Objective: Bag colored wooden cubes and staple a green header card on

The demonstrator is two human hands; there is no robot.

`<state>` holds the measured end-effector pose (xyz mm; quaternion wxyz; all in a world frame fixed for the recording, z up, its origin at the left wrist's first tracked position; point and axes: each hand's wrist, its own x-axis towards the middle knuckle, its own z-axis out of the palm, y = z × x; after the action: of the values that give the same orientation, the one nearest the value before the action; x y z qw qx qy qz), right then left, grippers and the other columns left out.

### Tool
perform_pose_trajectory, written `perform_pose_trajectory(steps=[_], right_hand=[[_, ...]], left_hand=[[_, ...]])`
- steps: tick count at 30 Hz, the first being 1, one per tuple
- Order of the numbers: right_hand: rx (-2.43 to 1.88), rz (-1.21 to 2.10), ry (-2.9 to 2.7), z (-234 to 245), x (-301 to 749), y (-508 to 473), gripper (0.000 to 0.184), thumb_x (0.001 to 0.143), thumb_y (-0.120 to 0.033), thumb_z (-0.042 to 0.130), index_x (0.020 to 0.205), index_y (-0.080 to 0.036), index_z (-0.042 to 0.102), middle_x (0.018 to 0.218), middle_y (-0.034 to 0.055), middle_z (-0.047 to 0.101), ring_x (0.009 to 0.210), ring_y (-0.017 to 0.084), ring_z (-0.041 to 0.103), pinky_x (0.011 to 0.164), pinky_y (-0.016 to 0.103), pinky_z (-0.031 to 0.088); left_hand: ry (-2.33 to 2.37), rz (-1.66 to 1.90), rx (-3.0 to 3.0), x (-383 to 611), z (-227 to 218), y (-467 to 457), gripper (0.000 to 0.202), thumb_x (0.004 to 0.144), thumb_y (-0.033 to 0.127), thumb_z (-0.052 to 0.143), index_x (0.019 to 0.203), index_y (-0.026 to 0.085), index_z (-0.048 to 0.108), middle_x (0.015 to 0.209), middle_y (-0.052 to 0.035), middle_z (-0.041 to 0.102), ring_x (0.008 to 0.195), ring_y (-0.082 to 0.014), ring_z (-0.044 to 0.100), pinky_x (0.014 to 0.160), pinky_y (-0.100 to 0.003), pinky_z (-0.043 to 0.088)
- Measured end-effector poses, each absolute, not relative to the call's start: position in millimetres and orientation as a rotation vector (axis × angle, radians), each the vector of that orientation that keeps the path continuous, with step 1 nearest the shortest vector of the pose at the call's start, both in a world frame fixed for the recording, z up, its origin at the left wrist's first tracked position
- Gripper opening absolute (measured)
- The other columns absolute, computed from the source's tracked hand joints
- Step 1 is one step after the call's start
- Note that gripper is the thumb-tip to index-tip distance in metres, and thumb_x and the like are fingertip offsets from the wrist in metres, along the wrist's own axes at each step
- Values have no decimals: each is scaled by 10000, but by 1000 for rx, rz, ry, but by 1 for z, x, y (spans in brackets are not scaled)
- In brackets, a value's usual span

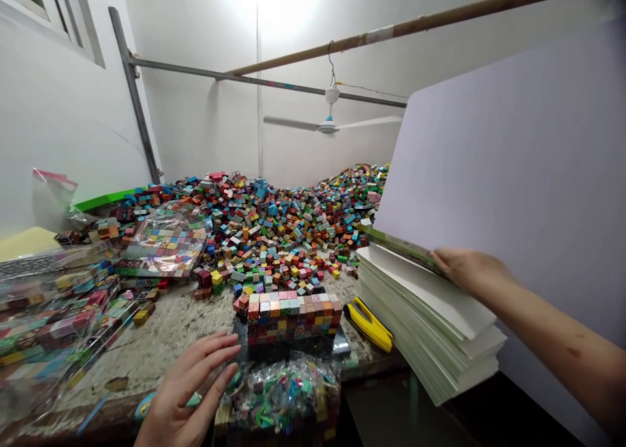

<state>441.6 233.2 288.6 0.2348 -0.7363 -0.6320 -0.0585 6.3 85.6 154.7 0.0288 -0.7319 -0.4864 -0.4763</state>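
- My right hand [467, 269] pinches the lower edge of a large white sheet [513, 166], tilted up off the stack of white sheets [430, 323] at the table's right edge; a printed green strip shows along the sheet's underside.
- My left hand [188, 385] is spread flat, fingers wide, holding nothing, hovering at the table's near edge just left of a block of stacked coloured cubes [292, 316].
- That block looks finished to me: its cubes sit in tidy rows and layers on a dark base.
- As I judge it, 1 sheet is being taken from a stack that is still thick, so plenty remains.
- A yellow cutter [368, 323] lies between the block and the stack, touching neither as far as I can tell.
- Below the block, at the near edge, sits a clear bag of mixed cubes [283, 395].
- Along the left edge lie filled clear packs [53, 310], apparently done; another pack [166, 241] rests farther back.
- A huge loose heap of cubes [274, 212] covers the far side of the table [166, 342], so most of the work seems left.
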Motion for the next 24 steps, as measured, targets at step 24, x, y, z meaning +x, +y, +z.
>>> perform_pose_trajectory(steps=[24], right_hand=[[-1046,1318,-1581,240,237,117,403,749,-480,597,1109,-300,600,1161,6,599,1056,251,548,829,307,518]], left_hand=[[-1710,-3256,-1772,73,218,80,327,864,398,493,1115,200,559,1065,-55,623,965,-185,579,843,-279,462]])
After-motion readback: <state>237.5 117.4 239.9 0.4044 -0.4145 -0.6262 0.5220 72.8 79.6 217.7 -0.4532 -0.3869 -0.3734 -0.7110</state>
